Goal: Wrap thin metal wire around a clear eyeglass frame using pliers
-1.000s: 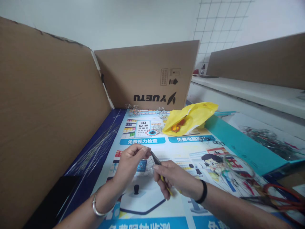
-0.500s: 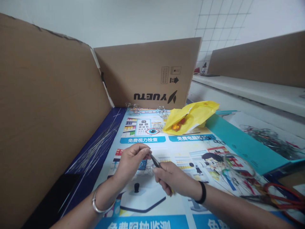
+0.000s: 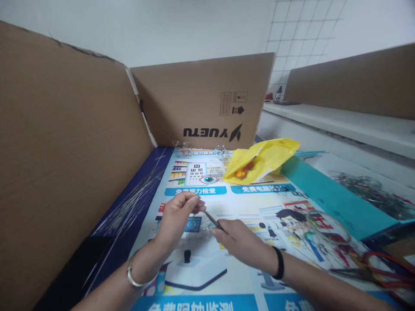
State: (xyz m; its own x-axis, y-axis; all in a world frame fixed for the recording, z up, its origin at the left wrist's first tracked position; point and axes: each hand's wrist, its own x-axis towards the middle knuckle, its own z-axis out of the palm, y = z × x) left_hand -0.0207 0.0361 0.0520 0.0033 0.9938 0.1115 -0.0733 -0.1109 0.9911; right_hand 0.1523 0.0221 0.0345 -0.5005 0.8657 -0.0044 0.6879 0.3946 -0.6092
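My left hand [image 3: 179,219] is raised over the printed poster [image 3: 246,203], its fingertips pinched on a clear, thin-framed pair of glasses [image 3: 197,224] that hangs below them. My right hand [image 3: 239,243] is closed around a slim dark tool [image 3: 212,219] whose tip points up and left to the pinched spot at my left fingertips. A silver bangle is on my left wrist and a black band on my right.
Cardboard walls [image 3: 65,142] enclose the left and back. Thin metal wires [image 3: 129,203] lie along the left edge. A yellow bag [image 3: 262,157] sits at the back. Red-handled pliers [image 3: 379,270] and tangled frames [image 3: 324,229] lie on the right; another pile [image 3: 372,192] further right.
My right hand has rolled over, hiding the tool's yellow handle, and the tool now lies flatter. Both hands stay close together, shifted slightly right and away from me.
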